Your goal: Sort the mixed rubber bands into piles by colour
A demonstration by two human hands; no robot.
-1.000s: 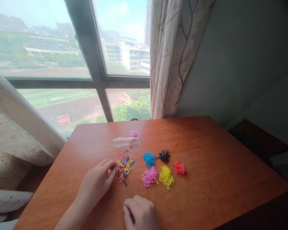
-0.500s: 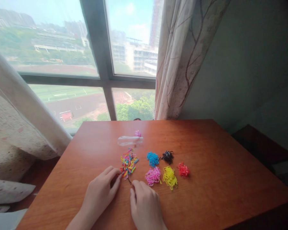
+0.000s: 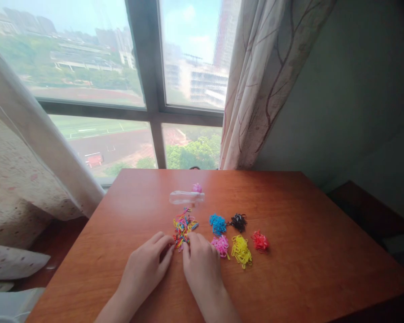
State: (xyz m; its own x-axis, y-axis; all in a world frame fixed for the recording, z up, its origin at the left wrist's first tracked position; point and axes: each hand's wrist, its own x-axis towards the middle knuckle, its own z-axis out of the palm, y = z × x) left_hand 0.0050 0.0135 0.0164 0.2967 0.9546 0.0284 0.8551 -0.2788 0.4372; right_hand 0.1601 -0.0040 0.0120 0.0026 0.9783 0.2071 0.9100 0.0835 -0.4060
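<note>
A mixed pile of colourful small rubber bands [image 3: 185, 224] lies on the table in front of my hands. My left hand [image 3: 148, 260] rests at its near left edge, thumb and forefinger tips close together; whatever is between them is too small to make out. My right hand [image 3: 202, 260] reaches to the pile's near right side, its fingers curled down and its fingertips partly hidden. Right of it lie sorted heaps of rubber bands: blue [image 3: 217, 224], black [image 3: 239, 222], pink [image 3: 220, 246], yellow [image 3: 241, 251] and red [image 3: 260, 241].
Behind the mixed pile lies a clear plastic container [image 3: 185, 197] on its side, with a small pink-purple object [image 3: 197, 187] beside it. The wooden table [image 3: 306, 269] stands against a window, with curtains [image 3: 252, 112] on both sides.
My right hand has moved forward to the mixed pile; the dark band seen at its fingertips before is no longer visible. My left hand stays by the pile. The view has shifted slightly.
</note>
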